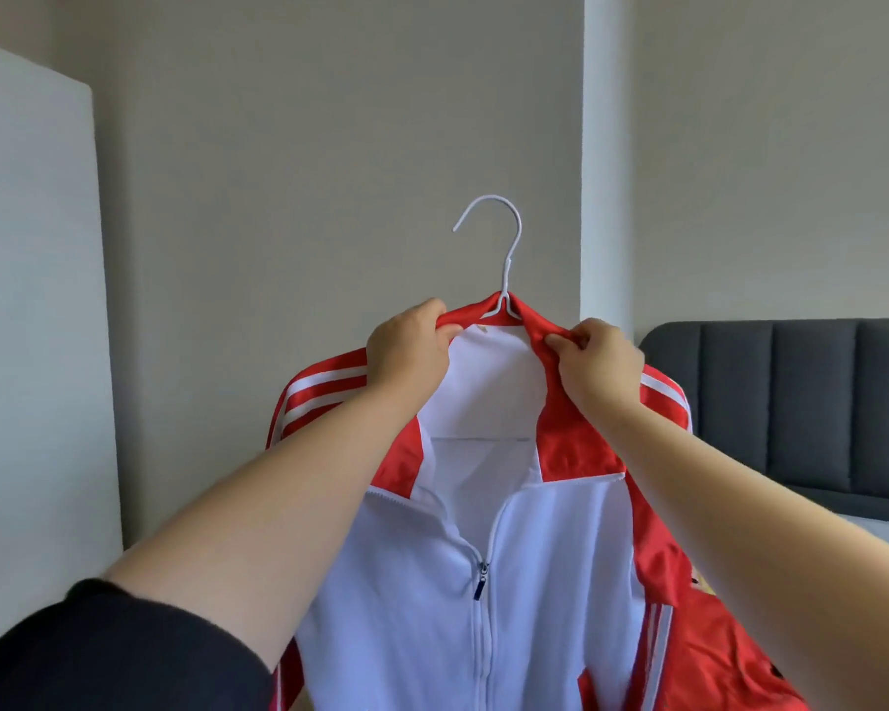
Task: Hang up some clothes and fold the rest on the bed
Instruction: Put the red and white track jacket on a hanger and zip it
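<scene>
Item under inspection: a red-and-white track jacket (550, 582), held up in the air on a white wire hanger (507, 264). The hanger's hook stands clear above the collar (535, 331) and is hooked on nothing. Just below and left of the hook, the left hand (406, 346) pinches the red collar edge, fingers curled over the fabric. Just below and right of the hook, the right hand (599, 361) pinches the opposite collar edge between thumb and fingertips. Below the hook the jacket front faces the camera, open at the neck, and the zip pull (481, 582) sits partway up the white chest. A black sleeve (124, 649) covers the left upper arm. Behind the hook is a grey wall (329, 146). Right of the hook and lower stands a dark padded headboard (791, 392).
</scene>
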### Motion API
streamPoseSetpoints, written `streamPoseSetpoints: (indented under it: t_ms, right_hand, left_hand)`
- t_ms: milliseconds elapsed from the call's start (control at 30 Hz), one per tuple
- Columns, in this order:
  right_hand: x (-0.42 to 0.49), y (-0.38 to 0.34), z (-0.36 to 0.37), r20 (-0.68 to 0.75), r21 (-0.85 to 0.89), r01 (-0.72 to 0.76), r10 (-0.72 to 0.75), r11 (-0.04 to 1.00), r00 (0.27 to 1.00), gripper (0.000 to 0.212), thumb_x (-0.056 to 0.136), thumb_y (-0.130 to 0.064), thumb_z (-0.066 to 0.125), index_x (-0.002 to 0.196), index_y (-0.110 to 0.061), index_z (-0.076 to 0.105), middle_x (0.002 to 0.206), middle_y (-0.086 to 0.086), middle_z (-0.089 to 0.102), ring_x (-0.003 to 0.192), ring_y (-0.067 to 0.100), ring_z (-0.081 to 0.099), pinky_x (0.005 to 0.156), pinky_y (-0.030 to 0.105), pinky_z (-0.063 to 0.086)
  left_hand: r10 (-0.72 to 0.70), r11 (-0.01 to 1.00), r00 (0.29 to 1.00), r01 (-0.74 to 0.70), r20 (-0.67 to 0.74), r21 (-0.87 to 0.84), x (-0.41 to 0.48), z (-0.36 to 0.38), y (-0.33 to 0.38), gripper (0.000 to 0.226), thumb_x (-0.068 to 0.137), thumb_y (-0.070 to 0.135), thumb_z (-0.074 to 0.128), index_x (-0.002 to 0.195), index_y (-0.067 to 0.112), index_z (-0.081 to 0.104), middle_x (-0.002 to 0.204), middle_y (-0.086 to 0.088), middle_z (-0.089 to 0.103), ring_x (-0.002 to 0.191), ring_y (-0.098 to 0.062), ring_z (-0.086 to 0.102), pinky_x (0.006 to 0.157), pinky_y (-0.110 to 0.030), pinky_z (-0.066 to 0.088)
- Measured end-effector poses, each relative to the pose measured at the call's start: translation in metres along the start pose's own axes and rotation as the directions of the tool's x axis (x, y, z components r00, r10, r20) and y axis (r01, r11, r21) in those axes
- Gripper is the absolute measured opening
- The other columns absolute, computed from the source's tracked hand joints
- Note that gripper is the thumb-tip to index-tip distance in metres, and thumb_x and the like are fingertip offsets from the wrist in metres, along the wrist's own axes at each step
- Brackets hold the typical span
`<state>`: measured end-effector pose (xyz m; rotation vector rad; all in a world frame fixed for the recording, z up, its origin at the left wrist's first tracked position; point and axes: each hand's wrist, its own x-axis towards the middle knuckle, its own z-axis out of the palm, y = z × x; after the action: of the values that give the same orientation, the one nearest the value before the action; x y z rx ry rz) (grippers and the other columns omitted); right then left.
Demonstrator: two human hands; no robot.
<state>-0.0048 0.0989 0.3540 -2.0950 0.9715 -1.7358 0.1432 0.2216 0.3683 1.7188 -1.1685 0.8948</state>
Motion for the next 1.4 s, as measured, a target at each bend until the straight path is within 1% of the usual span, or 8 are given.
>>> streamPoseSetpoints:
  t_ms: [300, 600, 833, 1000, 1167, 1233, 1300, 1400]
  right_hand:
    - [0.029, 0.000, -0.129, -0.441, -0.168, 0.131, -0.194, 0.977, 0.877, 0.017, 0.087, -0.026, 0.062, 0.085, -0.010, 0.067, 0.089, 0.007, 0.065, 0.089, 0.028, 0.053, 0.079, 0.029, 0.023]
    - [-0.026, 0.143, -0.134, -0.067, -0.512, -0.025, -0.011, 0.859, 0.998, 0.028, 0.092, -0.037, 0.057, 0.092, -0.011, 0.068, 0.093, 0.008, 0.066, 0.096, 0.027, 0.051, 0.083, 0.036, 0.033]
    - [-0.115, 0.292, -0.094, 0.226, -0.754, -0.019, 0.287, 0.656, 0.931, 0.037, 0.093, -0.041, 0.055, 0.089, -0.008, 0.069, 0.081, 0.005, 0.057, 0.075, 0.022, 0.049, 0.072, 0.031, 0.037]
    - [-0.142, 0.362, -0.063, 0.226, -0.735, -0.149, 0.447, 0.662, 0.866, 0.022, 0.090, -0.029, 0.059, 0.092, -0.007, 0.062, 0.091, 0.016, 0.065, 0.075, 0.032, 0.053, 0.061, 0.032, 0.031]
    - [-0.173, 0.410, -0.039, 0.233, -0.562, -0.371, 0.572, 0.739, 0.786, 0.042, 0.091, -0.010, 0.049, 0.133, -0.006, 0.043, 0.116, 0.019, 0.061, 0.107, 0.037, 0.056, 0.080, 0.039, 0.039]
    - [-0.201, 0.422, -0.032, 0.232, -0.549, -0.406, 0.600, 0.730, 0.766, 0.035, 0.087, -0.005, 0.045, 0.121, -0.009, 0.054, 0.109, 0.017, 0.065, 0.100, 0.036, 0.058, 0.077, 0.037, 0.040]
    - [-0.235, 0.434, -0.026, 0.283, -0.605, -0.428, 0.684, 0.671, 0.672, 0.026, 0.083, -0.006, 0.045, 0.096, -0.012, 0.067, 0.095, 0.012, 0.070, 0.086, 0.030, 0.059, 0.072, 0.029, 0.042]
    - [-0.286, 0.452, -0.025, 0.395, -0.701, -0.531, 0.879, 0.476, 0.266, 0.019, 0.088, -0.009, 0.047, 0.077, -0.010, 0.062, 0.083, 0.013, 0.064, 0.073, 0.024, 0.055, 0.065, 0.028, 0.044]
  left_hand:
    - [0.079, 0.962, 0.988, -0.110, -0.132, -0.250, 0.026, -0.005, 0.122, 0.021, 0.093, 0.029, 0.058, 0.080, 0.013, 0.052, 0.069, 0.004, 0.047, 0.065, -0.024, 0.039, 0.058, -0.029, 0.023]
    - [0.103, 0.989, 0.968, -0.076, 0.230, -0.125, -0.075, 0.134, 0.137, 0.027, 0.090, 0.030, 0.063, 0.091, 0.003, 0.066, 0.102, -0.013, 0.054, 0.102, -0.031, 0.047, 0.071, -0.036, 0.038]
    - [0.009, 1.000, 0.722, 0.012, 0.691, -0.026, -0.210, 0.259, 0.120, 0.027, 0.091, 0.035, 0.054, 0.090, 0.010, 0.064, 0.100, -0.013, 0.063, 0.094, -0.036, 0.059, 0.066, -0.032, 0.037]
    - [-0.090, 0.981, 0.628, 0.189, 0.773, -0.039, -0.259, 0.326, 0.114, 0.026, 0.093, 0.033, 0.052, 0.090, 0.009, 0.061, 0.093, -0.014, 0.064, 0.084, -0.036, 0.056, 0.065, -0.032, 0.037]
    - [0.061, 0.804, 0.352, 0.538, 0.934, -0.255, -0.299, 0.372, 0.102, 0.061, 0.091, 0.014, 0.057, 0.147, 0.020, 0.033, 0.143, -0.009, 0.047, 0.130, -0.023, 0.045, 0.105, -0.032, 0.038]
    - [0.043, 0.790, 0.364, 0.558, 0.931, -0.254, -0.329, 0.378, 0.094, 0.061, 0.089, 0.006, 0.055, 0.145, 0.019, 0.036, 0.142, -0.010, 0.048, 0.129, -0.025, 0.046, 0.105, -0.032, 0.038]
    - [-0.092, 0.792, 0.452, 0.574, 0.887, -0.210, -0.370, 0.379, 0.084, 0.033, 0.085, 0.002, 0.051, 0.115, 0.012, 0.059, 0.115, -0.013, 0.064, 0.107, -0.032, 0.058, 0.091, -0.037, 0.045]
    - [-0.160, 0.820, 0.235, 0.572, 0.959, -0.003, -0.432, 0.366, 0.072, 0.018, 0.086, 0.007, 0.048, 0.089, 0.009, 0.066, 0.097, -0.015, 0.068, 0.094, -0.035, 0.060, 0.077, -0.036, 0.047]
